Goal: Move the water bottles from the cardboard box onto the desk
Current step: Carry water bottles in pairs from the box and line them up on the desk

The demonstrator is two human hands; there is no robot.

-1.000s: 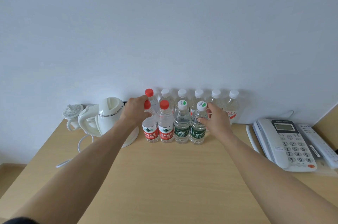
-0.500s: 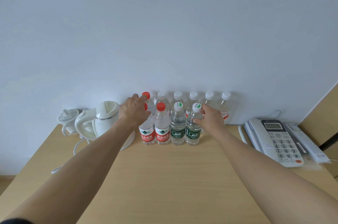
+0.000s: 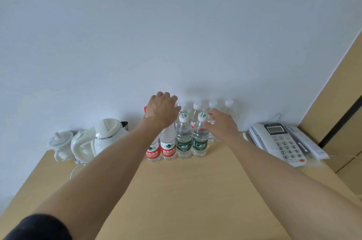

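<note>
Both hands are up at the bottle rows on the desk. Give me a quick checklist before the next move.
1. Front-row bottles upright, both red-label bottles and green-label bottles: ok.
2. Left hand free of any bottle: cannot tell, fingers hidden.
3. Right hand empty: cannot tell, its fingers are at the back row.
4. Bare desk in front: ok.
5. Cardboard box in view: not ok.

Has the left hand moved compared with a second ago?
Yes. The left hand has risen and shifted right: it was at the red cap of the leftmost front bottle, and now it hangs over the red-label bottles, hiding their caps.
</note>
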